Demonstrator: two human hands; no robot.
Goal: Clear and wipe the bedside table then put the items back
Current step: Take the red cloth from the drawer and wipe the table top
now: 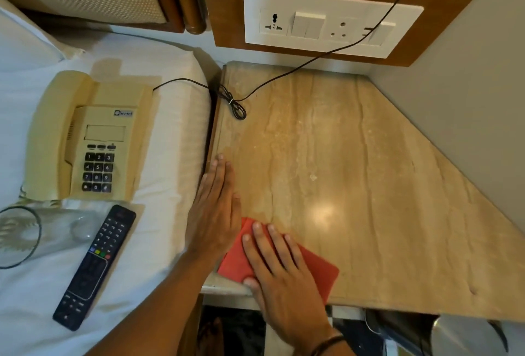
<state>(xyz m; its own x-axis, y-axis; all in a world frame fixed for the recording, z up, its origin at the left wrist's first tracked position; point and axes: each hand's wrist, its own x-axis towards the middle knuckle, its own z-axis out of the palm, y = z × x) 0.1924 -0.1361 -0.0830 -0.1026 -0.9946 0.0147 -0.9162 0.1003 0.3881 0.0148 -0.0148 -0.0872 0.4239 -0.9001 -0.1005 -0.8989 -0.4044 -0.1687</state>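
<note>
right hand (279, 264) lies nearest the camera, flat and palm down on a folded red cloth (318, 270) at the near left corner of the desk (355, 157). its grip is not closed around anything: the fingers are spread and straight, pressing the cloth onto the stone. the left hand (216, 213) rests just beside it, to the left, also flat and holding nothing, with its fingers together pointing far along the desk's left edge.

the cloth's long axis runs slantwise, from near right to far left, and the right hand's fingers point far and slightly left across it. nearly all of the desk top lies far and right of the cloth, so the wiping stroke likely has to carry that way, and the right hand, already on the cloth, is the one placed to drive it. a black cord (235, 103) with a tied bundle lies on the far left part of the desk and trails up toward the switch panel (326, 26) on the wall; a sweep into that corner could snag it.

the cleared items wait on the bed (170, 185) to the left: a cream telephone (91, 134), a black remote (93, 267) near it, and a clear glass (42, 233) on its side. putting them back looks like the step left after wiping.
</note>
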